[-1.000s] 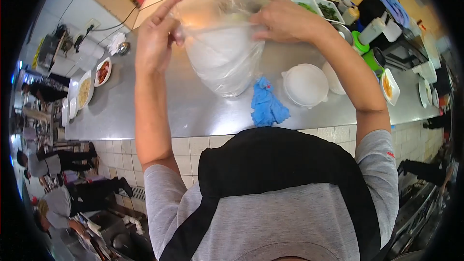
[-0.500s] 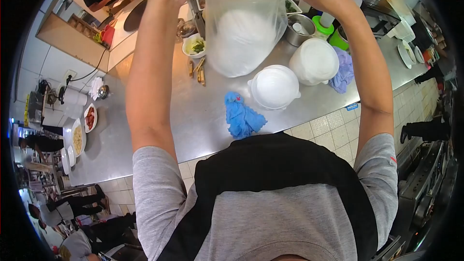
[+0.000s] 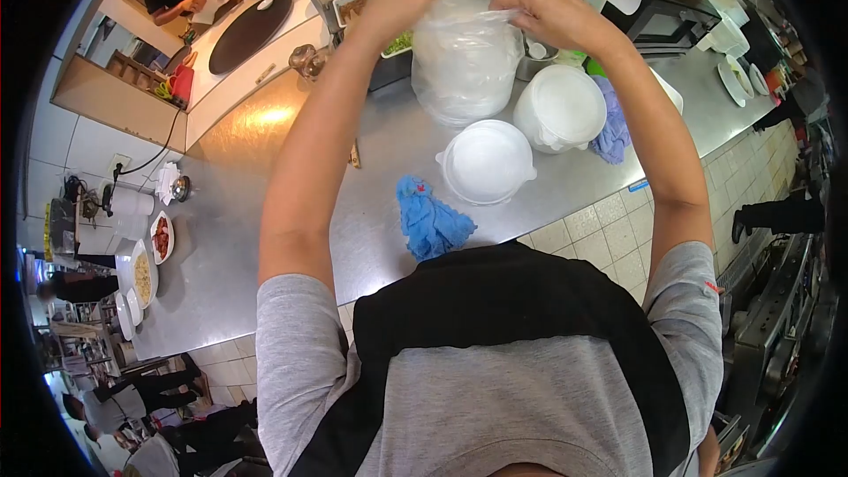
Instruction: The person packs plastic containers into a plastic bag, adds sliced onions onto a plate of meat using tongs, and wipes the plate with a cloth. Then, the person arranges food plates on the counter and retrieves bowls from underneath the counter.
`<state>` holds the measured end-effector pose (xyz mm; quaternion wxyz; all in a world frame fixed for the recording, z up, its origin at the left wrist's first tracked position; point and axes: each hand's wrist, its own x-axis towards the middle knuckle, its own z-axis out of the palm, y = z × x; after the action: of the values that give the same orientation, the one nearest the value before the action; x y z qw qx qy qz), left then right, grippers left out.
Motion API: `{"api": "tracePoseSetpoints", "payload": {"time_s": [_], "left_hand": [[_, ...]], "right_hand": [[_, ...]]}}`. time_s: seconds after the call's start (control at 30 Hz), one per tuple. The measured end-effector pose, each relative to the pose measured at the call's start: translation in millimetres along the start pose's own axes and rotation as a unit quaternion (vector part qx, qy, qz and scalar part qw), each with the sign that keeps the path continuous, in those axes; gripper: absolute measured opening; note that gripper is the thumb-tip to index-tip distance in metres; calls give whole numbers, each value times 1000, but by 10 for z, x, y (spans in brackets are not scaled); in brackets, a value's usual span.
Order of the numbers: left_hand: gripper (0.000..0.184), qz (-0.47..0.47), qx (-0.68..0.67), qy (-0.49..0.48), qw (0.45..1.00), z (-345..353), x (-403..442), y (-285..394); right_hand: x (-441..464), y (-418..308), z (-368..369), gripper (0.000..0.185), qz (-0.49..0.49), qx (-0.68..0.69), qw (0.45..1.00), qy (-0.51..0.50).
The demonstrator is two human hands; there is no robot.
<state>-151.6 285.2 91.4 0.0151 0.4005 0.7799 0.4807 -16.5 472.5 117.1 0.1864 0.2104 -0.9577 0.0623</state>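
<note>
A clear plastic bag (image 3: 468, 79) stands on the steel counter with white round tubs inside it. My right hand (image 3: 552, 11) pinches the bag's bunched mouth on its right side. At the left side of the mouth is my left hand (image 3: 402, 4); its fingertips are blurred, so their grip is unclear. Just in front of the bag sits a white lidded bowl (image 3: 488, 162). Beside that bowl, to the right, stands a stack of white lids or tubs (image 3: 561, 109). A crumpled blue cloth (image 3: 433, 219) lies nearer to me.
Plates of food (image 3: 141, 272) line the counter's left end. A purple cloth (image 3: 609, 128) lies right of the tubs. Behind the bag are a metal pot (image 3: 535, 60) and food trays (image 3: 353, 7). Other people stand beyond the pass and at lower left.
Both hands have come down from the frame's top edge. The bag, stretched tall before, now has its mouth lower and gathered, and appears farther right. My left hand has moved right.
</note>
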Motion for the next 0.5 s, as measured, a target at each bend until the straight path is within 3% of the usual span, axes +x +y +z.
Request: {"api": "tracePoseSetpoints", "payload": {"time_s": [0.03, 0.13, 0.23, 0.33, 0.4, 0.47, 0.5], "left_hand": [[40, 87, 173, -3, 981, 83, 3, -105], [41, 116, 247, -133, 953, 333, -84, -323], [50, 118, 262, -184, 940, 392, -157, -436], [47, 173, 153, 106, 967, 302, -333, -453], [42, 17, -159, 218, 963, 216, -594, -493], [39, -69, -280, 270, 919, 192, -977, -506], [40, -94, -242, 216, 941, 246, -1162, -716]], "right_hand": [[-15, -6, 28, 21, 34, -6, 999, -30], [-68, -13, 45, 22, 131, -26, 984, -121], [-217, -60, -37, 24, 64, 121, 990, -16], [-511, 13, -170, 28, 98, 221, 957, 159], [-1016, 306, 49, 35, 250, 189, 937, 155], [-1453, 348, 293, 47, 349, 160, 909, 164], [-1636, 317, 404, 52, 391, 160, 894, 147]]}}
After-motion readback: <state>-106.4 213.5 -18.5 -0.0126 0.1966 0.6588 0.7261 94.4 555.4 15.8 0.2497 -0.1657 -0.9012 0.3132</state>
